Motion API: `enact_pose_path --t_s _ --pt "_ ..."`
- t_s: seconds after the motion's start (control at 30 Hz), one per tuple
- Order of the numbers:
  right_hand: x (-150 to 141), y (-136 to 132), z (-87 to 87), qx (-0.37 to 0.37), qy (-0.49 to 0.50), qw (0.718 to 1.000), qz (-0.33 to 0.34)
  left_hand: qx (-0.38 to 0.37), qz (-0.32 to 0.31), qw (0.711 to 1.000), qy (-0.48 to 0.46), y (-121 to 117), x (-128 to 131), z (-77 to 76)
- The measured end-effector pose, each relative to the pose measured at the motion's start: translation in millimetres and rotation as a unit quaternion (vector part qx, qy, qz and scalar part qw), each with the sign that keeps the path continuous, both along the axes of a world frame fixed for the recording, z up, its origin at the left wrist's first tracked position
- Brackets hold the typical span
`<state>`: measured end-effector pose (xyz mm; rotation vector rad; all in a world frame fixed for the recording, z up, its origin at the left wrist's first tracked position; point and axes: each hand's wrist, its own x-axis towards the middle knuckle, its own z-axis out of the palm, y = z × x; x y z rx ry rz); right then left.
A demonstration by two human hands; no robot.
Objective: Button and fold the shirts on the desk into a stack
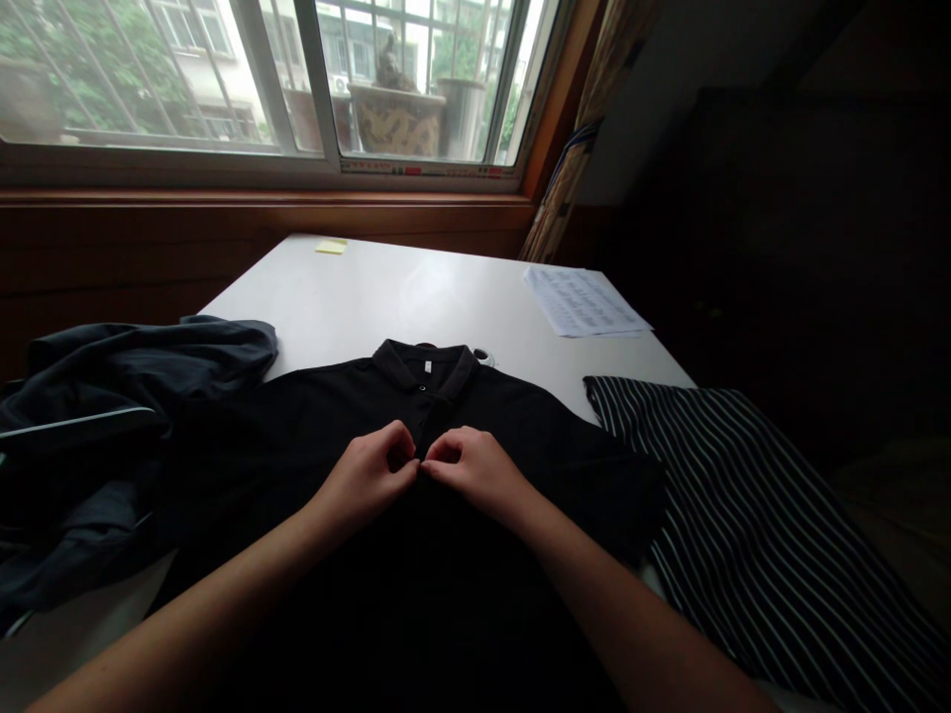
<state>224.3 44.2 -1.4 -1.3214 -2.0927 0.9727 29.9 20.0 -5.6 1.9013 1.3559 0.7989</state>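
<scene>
A black polo shirt (312,416) lies flat on the white table (386,297), collar toward the window. My left hand (368,480) and my right hand (479,473) meet at the shirt's button placket just below the collar. Both hands have the fingers curled in a pinch on the placket fabric. What sits between the fingertips is too small and dark to see.
A dark grey garment (111,396) is heaped at the left. A black-and-white striped cloth (750,515) hangs over the right edge. Printed paper sheets (583,300) lie at the far right, a yellow sticky note (331,247) near the window sill.
</scene>
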Motion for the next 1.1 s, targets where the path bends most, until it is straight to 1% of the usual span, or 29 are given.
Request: enact_pose_path --t_s 0.73,1.1 --pt "1.0 0.4 0.0 0.004 -0.004 1.000 0.007 -0.011 -0.001 1.000 -0.014 0.2 0.2 -0.6" --pt "0.1 -0.1 0.4 -0.006 0.000 1.000 0.002 -0.006 0.003 1.000 -0.013 1.2 -0.3 -3.6"
